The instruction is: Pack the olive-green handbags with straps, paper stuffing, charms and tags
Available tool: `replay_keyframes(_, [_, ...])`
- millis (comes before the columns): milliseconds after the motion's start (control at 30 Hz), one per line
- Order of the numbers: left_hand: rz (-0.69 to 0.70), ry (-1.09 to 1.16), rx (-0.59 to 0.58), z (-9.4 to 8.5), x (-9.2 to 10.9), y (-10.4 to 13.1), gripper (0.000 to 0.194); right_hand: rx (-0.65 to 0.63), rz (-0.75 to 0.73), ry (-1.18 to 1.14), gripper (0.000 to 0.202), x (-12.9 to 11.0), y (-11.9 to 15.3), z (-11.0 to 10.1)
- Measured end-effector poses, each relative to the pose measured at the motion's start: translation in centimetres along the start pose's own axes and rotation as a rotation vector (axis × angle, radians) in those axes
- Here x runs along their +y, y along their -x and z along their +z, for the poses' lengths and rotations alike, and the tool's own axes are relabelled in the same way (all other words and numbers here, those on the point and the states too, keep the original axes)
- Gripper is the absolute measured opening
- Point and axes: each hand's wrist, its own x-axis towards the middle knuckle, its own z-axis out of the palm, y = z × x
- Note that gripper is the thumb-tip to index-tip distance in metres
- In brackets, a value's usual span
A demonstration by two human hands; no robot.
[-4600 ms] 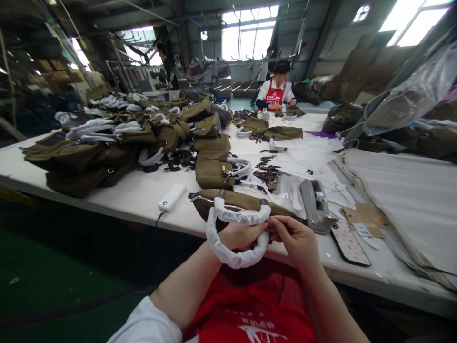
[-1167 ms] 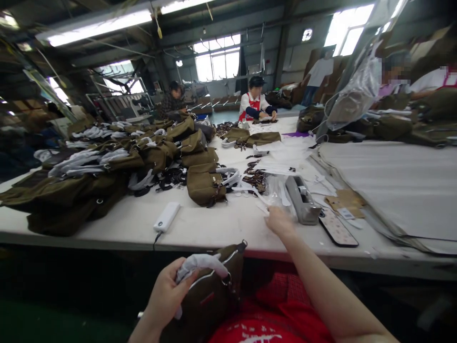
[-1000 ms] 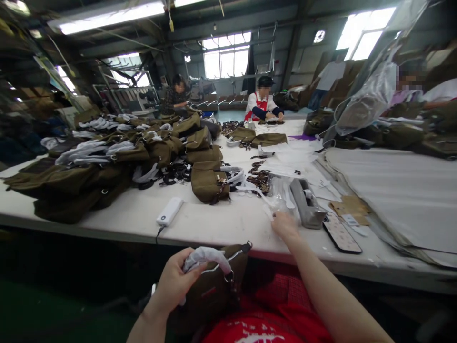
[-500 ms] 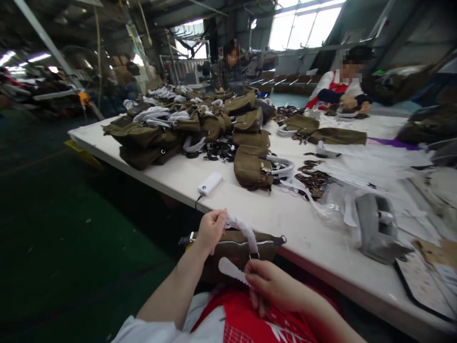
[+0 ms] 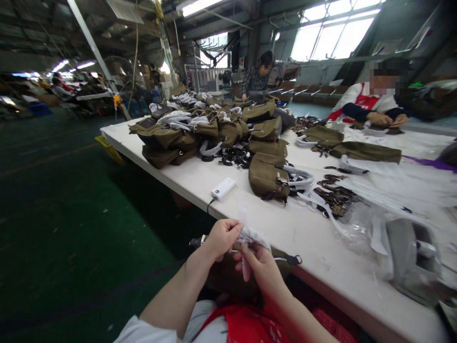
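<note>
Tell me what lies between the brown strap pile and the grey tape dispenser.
Crumpled clear plastic and, nearer the dispenser, a white strip, shown in the head view.

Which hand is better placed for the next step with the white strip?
Probably the right hand: it holds the strip near its lower end, while the left hand pinches the wrapped handle and seems better for steadying.

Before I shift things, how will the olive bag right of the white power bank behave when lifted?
The olive bag probably gives softly, since its body looks like rounded fabric. Its white-wrapped handles may swing, as they loop out to one side.
</note>
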Motion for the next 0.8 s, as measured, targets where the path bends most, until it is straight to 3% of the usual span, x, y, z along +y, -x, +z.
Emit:
replay_keyframes(67, [-0.011,0.007,0.016,-0.2,0.1,-0.5,0.036,-0.005,-0.009,0.142,0.052,0.0,1.0,-1.1])
replay_keyframes(167, [-0.057,0.074,-0.011,-0.2,0.1,-1.1,0.036,0.052,-0.255,0.447,0.035,-1.0,2.8,-2.8])
replay_keyframes(267, [-0.073,0.097,-0.048,-0.1,0.3,-1.5,0.038,-0.099,-0.431,0.640,0.027,-3.3,4.0,-4.1])
replay_keyframes(367, [-0.008,0.086,-0.067,0.3,0.8,-1.5,0.029,-0.218,-0.376,0.686,0.029,-5.9,4.0,-5.2])
replay_keyframes(433, [0.037,0.086,-0.074,0.6,1.2,-1.4,0.023,-0.179,-0.382,0.701,0.020,-7.1,3.0,-5.9])
replay_keyframes(600, [-0.019,0.115,-0.192,1.9,1.9,-0.6,0.022,0.145,-0.480,0.699,0.026,-7.4,-1.0,-6.7])
replay_keyframes(800, [0.083,0.094,-0.193,2.0,2.5,0.2,0.024,0.181,-0.365,0.530,0.027,-5.8,-2.3,-5.7])
